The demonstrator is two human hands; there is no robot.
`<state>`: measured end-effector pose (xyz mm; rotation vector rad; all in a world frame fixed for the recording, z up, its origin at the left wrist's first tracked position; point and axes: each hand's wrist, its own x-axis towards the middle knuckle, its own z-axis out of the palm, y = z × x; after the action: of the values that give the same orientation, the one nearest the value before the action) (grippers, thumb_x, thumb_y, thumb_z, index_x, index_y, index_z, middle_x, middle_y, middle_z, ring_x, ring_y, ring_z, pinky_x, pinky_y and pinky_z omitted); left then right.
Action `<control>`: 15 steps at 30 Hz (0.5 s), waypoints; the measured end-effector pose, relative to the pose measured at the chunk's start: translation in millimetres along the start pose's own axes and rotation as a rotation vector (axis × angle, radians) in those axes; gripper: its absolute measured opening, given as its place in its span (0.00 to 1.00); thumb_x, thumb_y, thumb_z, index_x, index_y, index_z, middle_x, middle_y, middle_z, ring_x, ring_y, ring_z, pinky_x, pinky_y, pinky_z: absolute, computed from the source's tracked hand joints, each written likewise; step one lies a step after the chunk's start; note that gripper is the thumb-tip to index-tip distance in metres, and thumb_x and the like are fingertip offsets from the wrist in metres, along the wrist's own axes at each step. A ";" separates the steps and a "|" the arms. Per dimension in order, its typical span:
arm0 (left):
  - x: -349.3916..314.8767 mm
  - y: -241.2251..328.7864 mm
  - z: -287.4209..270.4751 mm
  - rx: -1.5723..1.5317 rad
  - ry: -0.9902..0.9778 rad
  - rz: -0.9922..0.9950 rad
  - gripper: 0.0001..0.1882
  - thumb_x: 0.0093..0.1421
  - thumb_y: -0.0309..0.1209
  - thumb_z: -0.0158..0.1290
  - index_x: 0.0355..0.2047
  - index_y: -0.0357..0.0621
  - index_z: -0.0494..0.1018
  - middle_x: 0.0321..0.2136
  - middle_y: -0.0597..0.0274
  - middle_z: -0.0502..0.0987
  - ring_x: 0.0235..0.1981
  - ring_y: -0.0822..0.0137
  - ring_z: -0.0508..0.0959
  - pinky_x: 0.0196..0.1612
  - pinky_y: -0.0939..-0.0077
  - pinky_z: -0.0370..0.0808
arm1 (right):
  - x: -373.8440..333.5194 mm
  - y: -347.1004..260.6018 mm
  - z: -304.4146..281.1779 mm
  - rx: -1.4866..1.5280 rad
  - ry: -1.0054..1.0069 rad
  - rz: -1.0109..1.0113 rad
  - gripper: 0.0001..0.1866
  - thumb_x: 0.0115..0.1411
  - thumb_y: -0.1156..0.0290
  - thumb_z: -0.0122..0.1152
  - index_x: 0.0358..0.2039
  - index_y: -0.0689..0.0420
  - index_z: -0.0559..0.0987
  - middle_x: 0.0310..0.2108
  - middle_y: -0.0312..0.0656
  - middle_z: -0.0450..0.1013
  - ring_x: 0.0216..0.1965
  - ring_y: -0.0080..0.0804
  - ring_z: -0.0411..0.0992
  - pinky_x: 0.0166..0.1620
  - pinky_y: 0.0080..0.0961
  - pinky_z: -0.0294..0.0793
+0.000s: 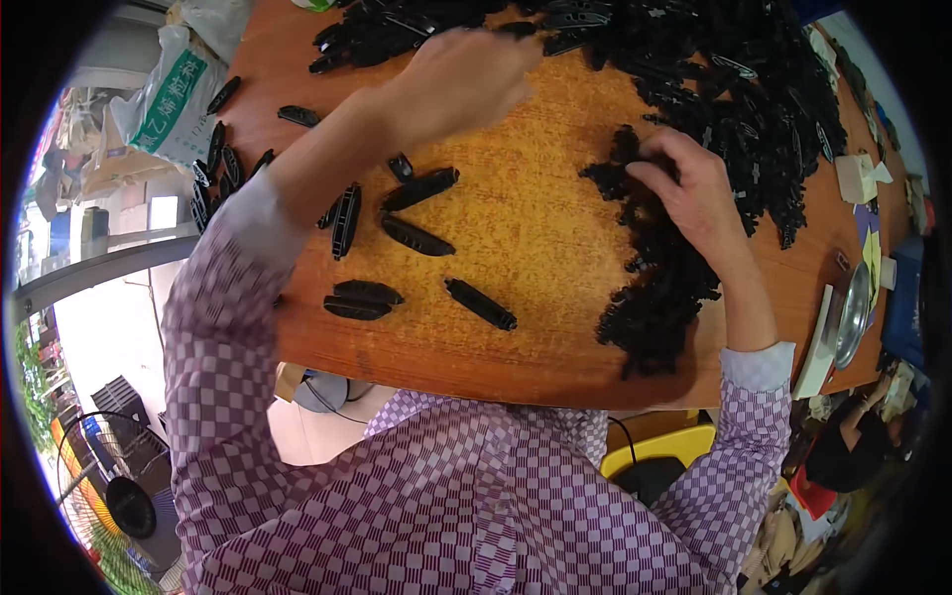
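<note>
My left hand (pixel 464 83) reaches across the table to the near edge of a heap of long black plastic pieces (pixel 585 18). Motion smears its fingers, so I cannot tell whether they grip anything. My right hand (pixel 691 194) is at a pile of small black parts (pixel 659 263) on the right. Its thumb and forefinger curl together at the pile's upper end; whatever is between them is too small or hidden to make out. Between my arms lie several slim oval black plastic pieces, among them one at the front (pixel 481 304), one in the middle (pixel 417 236) and a side-by-side pair (pixel 363 299).
More black pieces (pixel 226 161) line the table's left edge. A large black heap (pixel 739 99) covers the far right of the wooden table (pixel 526 367). Along the right side stand a round metal dish (pixel 852 315) and a white box (pixel 855 179). A printed white sack (pixel 171 104) sits at the far left.
</note>
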<state>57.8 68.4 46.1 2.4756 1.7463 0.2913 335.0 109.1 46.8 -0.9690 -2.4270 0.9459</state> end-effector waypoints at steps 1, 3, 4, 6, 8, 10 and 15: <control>18.4 -7.4 13.9 0.017 0.149 0.003 0.13 0.58 0.34 0.49 0.41 0.40 0.70 0.25 0.49 0.75 0.29 0.49 0.77 0.34 0.55 0.74 | -2.2 0.7 -1.6 0.129 -0.018 0.124 0.05 0.56 0.77 0.60 0.33 0.61 0.74 0.25 0.34 0.71 0.26 0.18 0.69 0.29 0.15 0.64; 60.8 23.6 -20.8 -0.025 -0.305 -0.298 0.12 0.59 0.31 0.51 0.38 0.34 0.69 0.33 0.50 0.74 0.35 0.57 0.76 0.34 0.66 0.75 | -13.1 17.5 -2.9 0.362 0.020 0.189 0.04 0.57 0.77 0.60 0.33 0.59 0.74 0.26 0.33 0.72 0.26 0.18 0.69 0.28 0.15 0.65; 63.9 21.2 -8.5 -0.031 -0.301 -0.297 0.12 0.59 0.31 0.51 0.38 0.34 0.69 0.33 0.50 0.74 0.35 0.57 0.76 0.34 0.66 0.75 | -15.9 19.8 -3.1 0.604 0.050 0.228 0.04 0.58 0.76 0.60 0.33 0.57 0.75 0.26 0.33 0.72 0.27 0.19 0.70 0.28 0.15 0.65; 72.7 3.7 35.1 0.190 0.009 -0.112 0.12 0.61 0.32 0.48 0.36 0.33 0.69 0.24 0.51 0.73 0.25 0.61 0.76 0.25 0.65 0.73 | -22.1 10.3 -5.9 0.773 0.055 0.288 0.04 0.58 0.75 0.60 0.35 0.55 0.75 0.27 0.35 0.72 0.27 0.19 0.70 0.27 0.15 0.66; 86.0 -5.4 56.0 -0.130 -0.040 -0.365 0.12 0.62 0.32 0.47 0.37 0.33 0.69 0.20 0.53 0.72 0.22 0.61 0.75 0.24 0.67 0.72 | -29.1 -0.3 -5.5 0.949 0.050 0.335 0.05 0.59 0.74 0.59 0.36 0.53 0.74 0.27 0.36 0.73 0.27 0.20 0.70 0.27 0.16 0.67; 83.5 13.3 49.8 -0.457 -0.094 -0.590 0.13 0.63 0.33 0.46 0.37 0.32 0.69 0.17 0.54 0.70 0.19 0.61 0.74 0.22 0.69 0.71 | -41.6 0.1 -4.6 1.138 0.076 0.414 0.07 0.60 0.73 0.58 0.39 0.53 0.73 0.28 0.37 0.73 0.27 0.20 0.71 0.26 0.16 0.68; 44.9 19.1 39.3 -0.093 0.086 -0.370 0.15 0.56 0.33 0.52 0.42 0.38 0.69 0.27 0.48 0.76 0.30 0.52 0.78 0.34 0.58 0.75 | -61.5 -14.0 0.8 1.434 0.112 0.417 0.09 0.60 0.72 0.58 0.42 0.52 0.73 0.30 0.39 0.73 0.27 0.20 0.71 0.26 0.15 0.69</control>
<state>98.3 105.3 15.7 2.0511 2.1235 0.4371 371.0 57.5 51.1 -0.8180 -0.8776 2.1433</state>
